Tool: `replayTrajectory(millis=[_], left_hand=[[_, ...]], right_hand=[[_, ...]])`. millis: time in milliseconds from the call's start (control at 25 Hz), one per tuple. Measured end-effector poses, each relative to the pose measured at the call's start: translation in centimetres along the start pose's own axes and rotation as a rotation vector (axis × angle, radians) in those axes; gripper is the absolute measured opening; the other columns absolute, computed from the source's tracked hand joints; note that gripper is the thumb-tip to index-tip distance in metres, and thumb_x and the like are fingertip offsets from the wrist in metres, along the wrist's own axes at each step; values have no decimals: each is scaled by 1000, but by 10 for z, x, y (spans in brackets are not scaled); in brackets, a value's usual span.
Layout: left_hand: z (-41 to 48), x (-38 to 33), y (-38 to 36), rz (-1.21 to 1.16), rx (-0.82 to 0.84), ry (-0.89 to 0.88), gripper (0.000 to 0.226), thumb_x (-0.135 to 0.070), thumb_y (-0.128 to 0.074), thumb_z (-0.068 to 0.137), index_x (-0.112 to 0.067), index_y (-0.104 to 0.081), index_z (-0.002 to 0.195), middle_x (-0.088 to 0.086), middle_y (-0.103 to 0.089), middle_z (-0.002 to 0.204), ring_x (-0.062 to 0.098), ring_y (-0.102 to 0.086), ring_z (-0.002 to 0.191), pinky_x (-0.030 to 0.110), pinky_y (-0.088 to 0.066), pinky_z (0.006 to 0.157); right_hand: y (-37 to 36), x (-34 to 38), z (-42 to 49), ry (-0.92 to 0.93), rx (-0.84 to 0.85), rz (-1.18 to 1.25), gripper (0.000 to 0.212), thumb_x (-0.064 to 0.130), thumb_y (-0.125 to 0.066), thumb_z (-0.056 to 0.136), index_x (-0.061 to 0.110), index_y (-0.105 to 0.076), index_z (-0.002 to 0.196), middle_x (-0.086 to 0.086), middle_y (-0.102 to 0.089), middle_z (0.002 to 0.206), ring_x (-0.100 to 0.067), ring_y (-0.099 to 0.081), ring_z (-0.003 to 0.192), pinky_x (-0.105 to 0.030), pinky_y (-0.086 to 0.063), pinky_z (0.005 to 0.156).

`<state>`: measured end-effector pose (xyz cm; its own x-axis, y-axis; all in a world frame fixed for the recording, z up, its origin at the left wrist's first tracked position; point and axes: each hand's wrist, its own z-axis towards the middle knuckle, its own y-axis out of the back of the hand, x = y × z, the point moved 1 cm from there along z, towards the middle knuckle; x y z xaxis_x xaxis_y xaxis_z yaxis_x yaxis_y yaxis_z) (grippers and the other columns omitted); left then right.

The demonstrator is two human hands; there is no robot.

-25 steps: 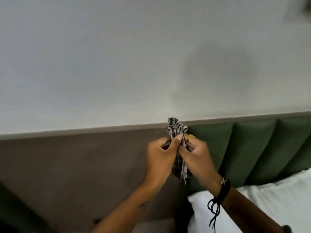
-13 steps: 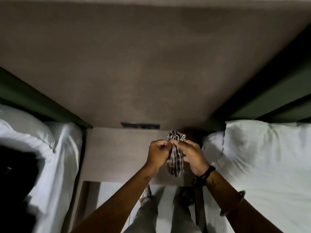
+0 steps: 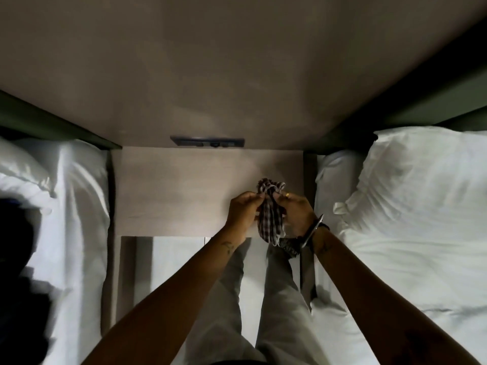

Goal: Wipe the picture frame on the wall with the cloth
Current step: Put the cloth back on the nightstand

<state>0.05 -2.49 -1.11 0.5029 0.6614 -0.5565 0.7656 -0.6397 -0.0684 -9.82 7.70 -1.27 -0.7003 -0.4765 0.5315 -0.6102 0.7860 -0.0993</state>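
A small checked cloth (image 3: 271,219) is bunched up between both hands, hanging just above the right part of a bedside table top (image 3: 179,191). My left hand (image 3: 243,209) pinches its left side and my right hand (image 3: 297,212), with a ring and bracelets at the wrist, pinches its right side. No picture frame is in view; only a brown wall panel (image 3: 237,75) fills the upper part.
A dark switch plate (image 3: 207,141) sits on the panel just above the table. White beds with pillows flank the table, the left bed (image 3: 73,206) and the right bed (image 3: 408,219). My grey-trousered legs (image 3: 263,299) stand on the floor below.
The view has swung down from the white wall and green headboard to the bedside table and beds. Both hands keep hold of the cloth.
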Motion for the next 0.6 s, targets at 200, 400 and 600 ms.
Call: replayTrajectory(millis=[200,400,600], left_hand=[[51,31,6,-234,17,121,15,-16,-51,98,-14,-60,86,10,-66,96,26,-61,94,41,-50,85],[119,78,11,-247,46,265,39,-26,-40,100,-5,-55,129,15,-64,116,29,-59,105,36,-48,82],[195,128,21,-104,113,373,52,-41,-42,100,-8,-48,140,12,-57,137,29,-55,124,41,-46,99]], right_hand=[[29,-26,49,-197,-102,255,39,21,-35,101,7,-71,107,-11,-74,104,-34,-60,108,-43,-50,87],[61,-68,121,-428,-80,384,71,51,-21,94,4,-37,145,-22,-40,148,-42,-35,138,-52,-27,113],[68,-107,185,-345,87,42,61,45,-55,89,9,-49,138,-17,-53,140,-36,-49,128,-54,-35,111]])
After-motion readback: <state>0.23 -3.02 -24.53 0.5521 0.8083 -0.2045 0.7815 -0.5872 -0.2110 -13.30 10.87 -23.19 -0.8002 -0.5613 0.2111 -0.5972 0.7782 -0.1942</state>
